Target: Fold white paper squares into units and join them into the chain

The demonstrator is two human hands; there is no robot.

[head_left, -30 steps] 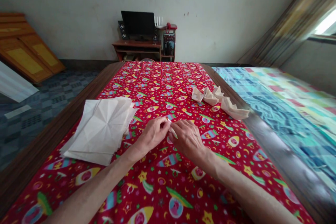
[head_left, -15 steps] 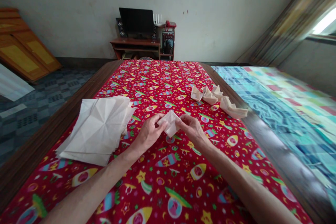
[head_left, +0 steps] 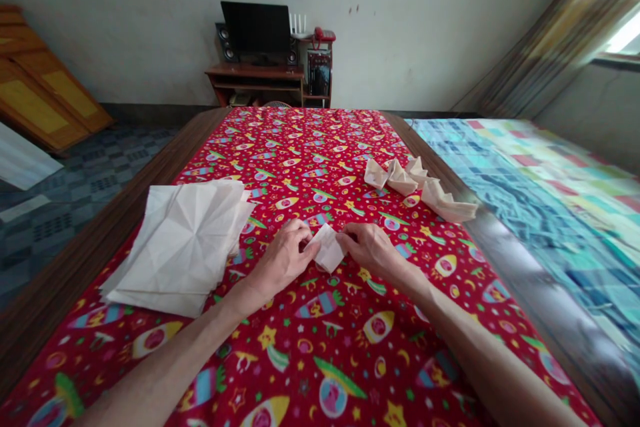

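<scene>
Between my hands, low over the red patterned cloth (head_left: 300,360), is a small piece of folded white paper (head_left: 329,250). My left hand (head_left: 287,250) pinches its left corner between thumb and fingers. On the opposite side, my right hand (head_left: 367,245) is closed on the right edge with thumb and curled fingers. To the left lies a stack of creased white paper sheets (head_left: 185,240), fold lines fanning out from the middle of the top one. Several folded paper pieces (head_left: 403,177) with pointed tips stand in a group beyond my right hand, near the cloth's right side.
Dark wooden table edges (head_left: 165,167) flank the cloth. Against the far wall stands a desk (head_left: 255,73) with a monitor (head_left: 255,28), speakers and a red telephone (head_left: 324,35). A bed with a checked cover (head_left: 540,213) is at the right, a wooden cabinet (head_left: 45,87) at the left.
My hands have drawn the folded paper slightly lower and nearer, and it now shows narrower and tilted. Fingers of both hands are curled more. The camera view has shifted slightly.
</scene>
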